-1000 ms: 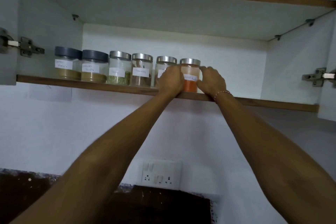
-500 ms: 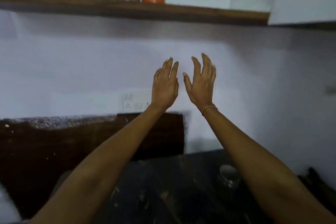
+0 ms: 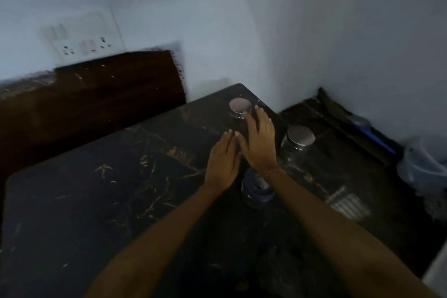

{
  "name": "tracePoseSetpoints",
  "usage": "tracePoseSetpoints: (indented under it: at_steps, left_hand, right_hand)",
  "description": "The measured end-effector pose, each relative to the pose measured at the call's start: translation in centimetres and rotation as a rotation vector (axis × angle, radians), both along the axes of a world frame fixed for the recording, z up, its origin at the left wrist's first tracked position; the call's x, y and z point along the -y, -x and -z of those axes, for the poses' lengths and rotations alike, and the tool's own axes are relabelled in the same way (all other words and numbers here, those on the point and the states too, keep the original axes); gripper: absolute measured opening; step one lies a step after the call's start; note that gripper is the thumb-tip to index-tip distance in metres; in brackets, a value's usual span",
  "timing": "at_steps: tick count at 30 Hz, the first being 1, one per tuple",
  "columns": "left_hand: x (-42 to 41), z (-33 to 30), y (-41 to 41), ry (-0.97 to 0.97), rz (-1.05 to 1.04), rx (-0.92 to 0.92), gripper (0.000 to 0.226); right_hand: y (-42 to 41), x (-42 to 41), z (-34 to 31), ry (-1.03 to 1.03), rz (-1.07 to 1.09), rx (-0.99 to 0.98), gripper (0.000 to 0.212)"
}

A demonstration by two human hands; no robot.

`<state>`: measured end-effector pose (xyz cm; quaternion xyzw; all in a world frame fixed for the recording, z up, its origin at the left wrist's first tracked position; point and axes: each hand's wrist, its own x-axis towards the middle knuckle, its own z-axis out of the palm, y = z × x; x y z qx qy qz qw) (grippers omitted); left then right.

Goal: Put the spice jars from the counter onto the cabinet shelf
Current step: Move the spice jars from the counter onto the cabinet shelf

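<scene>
Both hands over dark marble surface, fingers extended, gripping nothing.

Left hand (image 3: 221,164) flat and empty; right hand (image 3: 260,143) spread, empty, its fingertips (image 3: 258,110) at or just over the steel lid of the far jar (image 3: 240,106), contact unclear through blur. That jar stands near the far right corner of the surface (image 3: 96,201). Second jar (image 3: 298,140), steel lid, stands just right of the right hand near the right edge. Third jar (image 3: 257,190), darker lid, partly hidden under the right wrist. Surface black with gold veining. White wall (image 3: 242,19) behind carries a switch plate (image 3: 82,38); brown backsplash (image 3: 96,94) at the far edge. Pale plastic items (image 3: 420,169), blurred, at right.
</scene>
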<state>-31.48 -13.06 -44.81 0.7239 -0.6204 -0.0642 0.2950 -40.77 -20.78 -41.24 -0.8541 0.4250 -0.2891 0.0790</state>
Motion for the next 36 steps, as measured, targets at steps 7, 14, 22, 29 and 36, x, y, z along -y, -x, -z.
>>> tracePoseSetpoints:
  at_steps: [7,14,22,29,36]
  left_hand:
    - [-2.9,4.3,5.8,-0.150,0.072,-0.187,0.056]
    - [-1.9,4.6,5.7,-0.291,-0.001,-0.872,0.062]
    - [-1.1,2.0,4.2,-0.320,-0.022,-1.090,0.040]
    - [-1.0,-4.4,-0.3,-0.166,-0.009,-1.239,0.038]
    - [-1.6,-7.8,-3.7,-0.060,0.171,-1.135,0.048]
  right_hand:
    - [7.7,-5.2,5.5,-0.247,0.069,-0.016,0.064]
    - [9.3,-6.7,7.2,-0.526,-0.017,-0.014,0.075]
    - [7.3,-4.3,5.5,-0.515,-0.031,-0.074,0.106]
    - [5.1,-0.7,-0.5,-0.693,-0.175,0.218,0.085]
    - [1.6,0.9,-7.7,-0.842,-0.469,0.316,0.062]
